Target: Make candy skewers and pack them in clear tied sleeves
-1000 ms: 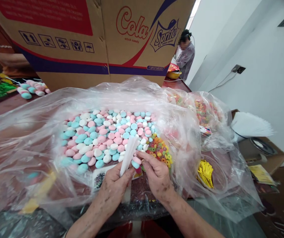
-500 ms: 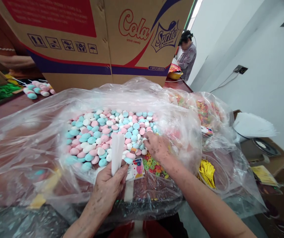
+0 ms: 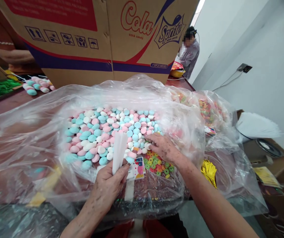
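My left hand (image 3: pixel 112 178) is closed around the lower end of a narrow, whitish translucent plastic bag (image 3: pixel 119 150), which stands upright from its grip. My right hand (image 3: pixel 163 148) reaches over the right edge of a heap of pink, blue and white marshmallows (image 3: pixel 96 132), fingers stretched out and slightly apart, tips by the candies. Whether its fingertips touch a piece is not clear. Below that hand lie small colourful ring candies (image 3: pixel 157 163). Printed cards (image 3: pixel 136 168) lie between the two hands, near the marshmallows.
Clear plastic sheeting (image 3: pixel 27 132) surrounds the heap. A large cardboard box (image 3: pixel 77 72) stands behind. Marshmallow sticks (image 3: pixel 36 85) lie far left, bagged gummies (image 3: pixel 205 109) right, with yellow twist ties (image 3: pixel 209 172) nearer. A person (image 3: pixel 191 53) works in the background; another's arm shows at upper left.
My right hand has shifted slightly right and its fingers have spread a little, uncovering more of the ring candies. My left hand keeps its hold on the bag. The view has shifted slightly.
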Demonstrator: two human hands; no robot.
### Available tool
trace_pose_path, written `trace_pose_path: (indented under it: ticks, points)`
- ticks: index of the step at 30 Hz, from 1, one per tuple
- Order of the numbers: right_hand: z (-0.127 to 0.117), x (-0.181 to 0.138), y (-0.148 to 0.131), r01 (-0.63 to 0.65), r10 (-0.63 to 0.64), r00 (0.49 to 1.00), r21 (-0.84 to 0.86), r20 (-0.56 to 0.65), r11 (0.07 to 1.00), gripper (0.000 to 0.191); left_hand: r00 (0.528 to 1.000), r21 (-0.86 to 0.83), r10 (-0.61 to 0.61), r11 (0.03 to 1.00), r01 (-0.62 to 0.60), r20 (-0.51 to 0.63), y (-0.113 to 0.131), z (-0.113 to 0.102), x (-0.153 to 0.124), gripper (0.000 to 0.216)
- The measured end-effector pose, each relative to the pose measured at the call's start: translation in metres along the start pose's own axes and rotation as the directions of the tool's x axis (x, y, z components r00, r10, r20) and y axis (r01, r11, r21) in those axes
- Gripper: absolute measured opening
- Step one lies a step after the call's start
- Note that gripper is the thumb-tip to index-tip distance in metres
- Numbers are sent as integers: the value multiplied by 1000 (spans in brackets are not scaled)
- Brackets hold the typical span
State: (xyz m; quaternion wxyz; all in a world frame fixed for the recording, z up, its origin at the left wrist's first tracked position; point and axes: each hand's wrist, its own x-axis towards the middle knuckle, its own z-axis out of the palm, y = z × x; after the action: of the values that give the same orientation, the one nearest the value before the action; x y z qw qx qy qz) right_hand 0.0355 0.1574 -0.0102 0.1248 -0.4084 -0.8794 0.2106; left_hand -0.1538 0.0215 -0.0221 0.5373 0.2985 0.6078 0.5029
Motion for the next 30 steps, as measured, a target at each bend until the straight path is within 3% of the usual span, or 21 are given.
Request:
trace_pose_path:
  ticks: [4, 13, 17, 19, 21, 24, 26, 30]
  points:
    - [3, 3, 2, 84, -82, 996, -61, 45, 995, 24, 1000, 18, 23, 1000, -23, -18, -1, -3, 0, 29]
    - [0, -12, -24, 60, -58, 998, -119, 14, 991, 20, 998, 101, 4, 995, -11, 64, -9, -10, 2, 35]
    - [-1, -12, -23, -14, 8, 997, -82, -73, 997, 25, 997, 156, 35, 987, -45, 66, -4, -11, 0, 33]
    - [1, -12, -19, -52, 62, 987, 76, -150, 996, 26, 993, 233, 83, 967, -101, 86, 1, -12, -3, 30]
    - [4, -12, -16, -56, 140, 973, 404, -181, 913, 24, 983, 336, 141, 926, -173, 118, 6, -13, -5, 28]
    - [11, -15, -15, -42, 223, 968, 795, -119, 605, 26, 968, 441, 211, 862, -249, 135, 12, -11, -6, 25]
    - [14, -16, -16, -39, 247, 965, 877, -91, 479, 28, 965, 452, 227, 852, -263, 134, 14, -9, -6, 24]
    - [18, -16, -19, -27, 280, 956, 923, -89, 385, 29, 962, 459, 234, 846, -271, 138, 17, -7, -5, 26]
